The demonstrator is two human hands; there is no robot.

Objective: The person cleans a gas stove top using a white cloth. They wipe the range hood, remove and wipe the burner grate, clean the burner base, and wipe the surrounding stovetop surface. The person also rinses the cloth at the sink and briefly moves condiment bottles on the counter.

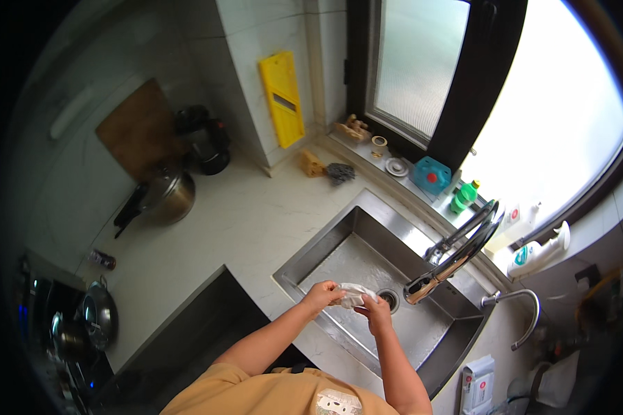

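Note:
Both of my hands hold a crumpled white cloth or wipe [354, 296] over the near side of the stainless steel sink [361, 249]. My left hand [320, 296] pinches its left end between thumb and fingers. At the right end, my right hand [376, 311] grips it with the thumb on top. Just beyond the cloth, the drain [389, 299] shows in the wet sink floor. A chrome pull-down faucet [454, 259] arches over the sink to the right of my hands, and no running water is visible from its spout.
A small curved tap [532, 311] stands at the right, near a wipes packet [477, 386]. On the sill are a spray bottle [535, 257], a green bottle [464, 197] and a blue container [431, 175]. A scouring pad [339, 173], yellow slicer [283, 101] and pressure cooker [168, 197] are farther left.

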